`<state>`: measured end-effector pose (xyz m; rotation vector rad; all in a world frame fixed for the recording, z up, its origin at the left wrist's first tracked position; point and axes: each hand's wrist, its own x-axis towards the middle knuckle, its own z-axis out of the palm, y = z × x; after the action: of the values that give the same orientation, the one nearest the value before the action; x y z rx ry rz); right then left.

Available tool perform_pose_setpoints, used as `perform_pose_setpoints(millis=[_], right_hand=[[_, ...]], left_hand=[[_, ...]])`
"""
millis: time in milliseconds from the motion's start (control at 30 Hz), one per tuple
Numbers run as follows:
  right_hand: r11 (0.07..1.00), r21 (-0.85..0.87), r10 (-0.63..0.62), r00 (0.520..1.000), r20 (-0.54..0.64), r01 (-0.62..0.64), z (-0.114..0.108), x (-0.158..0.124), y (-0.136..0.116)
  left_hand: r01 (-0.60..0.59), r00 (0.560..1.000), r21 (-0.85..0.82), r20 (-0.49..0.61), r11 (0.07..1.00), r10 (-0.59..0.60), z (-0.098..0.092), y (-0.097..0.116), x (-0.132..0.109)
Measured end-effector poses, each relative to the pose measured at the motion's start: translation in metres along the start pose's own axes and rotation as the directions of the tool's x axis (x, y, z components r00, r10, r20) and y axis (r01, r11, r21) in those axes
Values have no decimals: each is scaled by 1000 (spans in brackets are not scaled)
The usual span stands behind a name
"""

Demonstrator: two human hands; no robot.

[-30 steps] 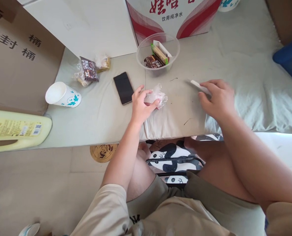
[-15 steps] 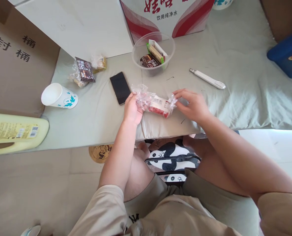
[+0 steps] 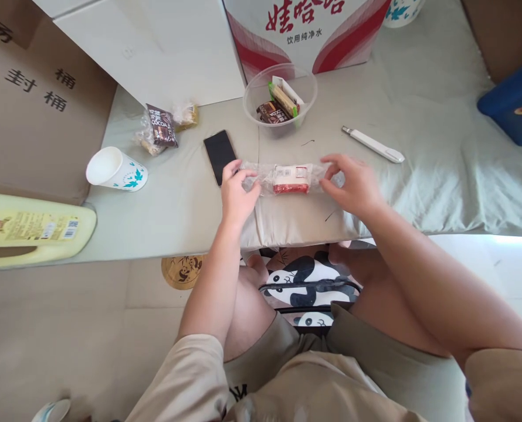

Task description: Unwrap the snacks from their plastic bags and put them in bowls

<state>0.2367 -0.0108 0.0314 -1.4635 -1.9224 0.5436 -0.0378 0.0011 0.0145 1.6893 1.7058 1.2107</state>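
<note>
A small red and white packet (image 3: 291,179) lies on the cloth in front of me, inside clear plastic wrap (image 3: 266,176) that stretches out to both sides. At the wrap's left end is my left hand (image 3: 238,192), its thumb and fingers curled round the film. My right hand (image 3: 353,183) pinches the right end between thumb and fingers. Just beyond my left fingers lies a dark phone (image 3: 219,153). A white utility knife (image 3: 373,144) rests past my right hand.
A clear plastic bowl (image 3: 248,111) with several wrapped snacks stands before a red and white carton (image 3: 305,44). More snack packets (image 3: 162,126), a paper cup (image 3: 118,169) and a yellow jug (image 3: 45,225) are at left. A blue container (image 3: 509,111) sits at right.
The bunched wrap is now spread out lengthwise on both sides of the packet. The packet lies straighter, and my right hand has moved slightly right. The view has shifted a little.
</note>
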Motion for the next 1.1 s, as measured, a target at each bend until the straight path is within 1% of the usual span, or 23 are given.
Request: perform_pose_setpoints(millis=[100,200,233,267,300,333,367,400,433,467,500,533,567,600,667,733,767,833,900,933,1000,1067,1100], right_hand=[[1000,-3,-31,999,-39,31,-7,-7,-8],[994,-2,-105,989,-102,105,-19,-16,-17],[991,2,-130,987,-99,131,-24,-19,-20],[988,23,-150,987,-65,152,-28,-22,-22],[985,60,-165,986,2,164,-32,-24,-24],[980,109,-175,979,105,164,-35,-26,-25],[977,158,-175,957,231,141,-36,-27,-25],[977,194,-159,917,366,92,-36,-27,-24],[979,202,-126,862,492,28,-36,-27,-23],[984,176,-80,808,584,-30,-33,-27,-22],[990,123,-28,774,633,-64,-30,-26,-20],[996,50,23,770,637,-71,-27,-25,-19],[997,-38,72,798,598,-61,-23,-24,-17],[990,-134,113,838,533,-48,-19,-22,-17],[952,-299,179,900,398,-58,-11,-18,-18],[927,-370,178,934,309,-55,-5,-14,-23],[926,-376,133,951,279,-19,-2,-12,-25],[927,-363,-11,973,230,97,3,-9,-30],[921,-336,-120,964,237,197,10,-7,-33],[920,-324,-138,956,260,221,13,-7,-34],[922,-313,-126,942,311,227,19,-6,-34],[928,-317,-87,942,325,195,24,-6,-33],[931,-319,-71,945,319,177,25,-6,-33]], left_hand=[[-12,1000,-6,5,1000,12,-7,3,-7],[-9,1000,-54,8,999,9,-17,5,-14],[-10,1000,-67,0,998,10,-20,6,-16],[-5,1000,-85,-14,996,4,-24,8,-18],[10,999,-112,-34,994,-14,-27,10,-20],[37,998,-152,-50,988,-45,-30,12,-22],[80,994,-200,-54,977,-92,-32,14,-23],[137,988,-243,-32,960,-149,-34,15,-24],[204,978,-267,15,942,-208,-36,17,-24],[270,963,-264,72,926,-260,-37,17,-24],[318,947,-232,118,919,-298,-37,17,-24],[333,940,-176,134,926,-313,-38,16,-23],[309,948,-104,109,945,-298,-37,15,-21],[251,966,-19,59,968,-250,-36,13,-19],[100,995,169,-20,981,-98,-32,11,-15],[-18,1000,313,19,950,13,-25,11,-11],[-57,997,341,69,938,35,-21,13,-10],[-91,981,300,189,949,35,-11,18,-8],[-90,954,188,299,978,30,-2,24,-8],[-85,939,142,344,986,31,2,26,-9],[-75,919,119,393,990,22,7,29,-10],[-32,920,124,392,992,-20,10,30,-10],[24,920,96,388,995,-60,10,32,-10]])
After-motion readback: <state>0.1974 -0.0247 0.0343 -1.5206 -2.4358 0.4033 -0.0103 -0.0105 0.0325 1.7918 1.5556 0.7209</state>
